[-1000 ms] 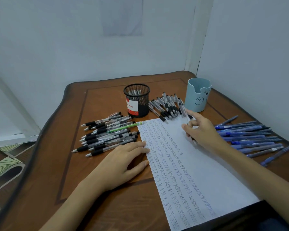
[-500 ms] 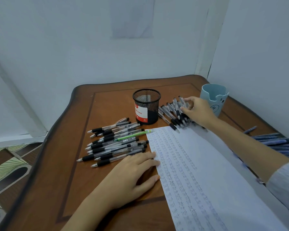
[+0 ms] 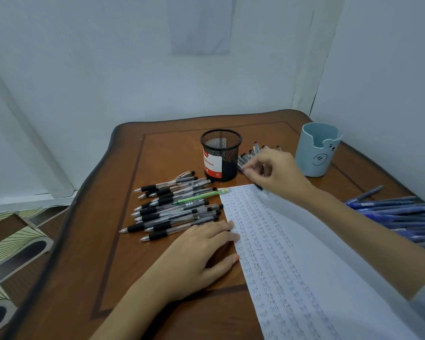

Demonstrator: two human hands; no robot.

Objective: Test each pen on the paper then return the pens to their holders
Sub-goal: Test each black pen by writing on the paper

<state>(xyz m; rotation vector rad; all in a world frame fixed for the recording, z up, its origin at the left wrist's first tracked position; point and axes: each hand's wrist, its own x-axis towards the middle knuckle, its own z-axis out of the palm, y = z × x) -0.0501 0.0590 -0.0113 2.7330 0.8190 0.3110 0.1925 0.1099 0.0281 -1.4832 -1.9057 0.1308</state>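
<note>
head view: a corner with pale walls, seen from above the person's arms
table [image 3: 162, 153]: brown wood, with everything else on it
paper [image 3: 292, 256]: a long white sheet that lies flat, from the middle of the table to the near right side, full of small written words
left hand [image 3: 201, 253]: lies flat on the table, fingers straight and holding nothing, tips touching the left edge of the paper
right hand [image 3: 276, 174]: reaches over the top of the paper, fingers bent down onto the small pen pile [image 3: 254, 153]; I cannot tell if they have hold of a pen
black mesh cup [image 3: 220, 155]: stands upright just left of that pile
light blue cup [image 3: 317, 153]: has a bear face and stands upright just right of the hand
black pens [image 3: 172, 212]: a big bunch lying left of the paper
green pen [image 3: 201, 197]: lies on that bunch, its end right at the paper's top left corner
blue pens [image 3: 402, 212]: a bunch lying at the right side of the table, past the right arm
</note>
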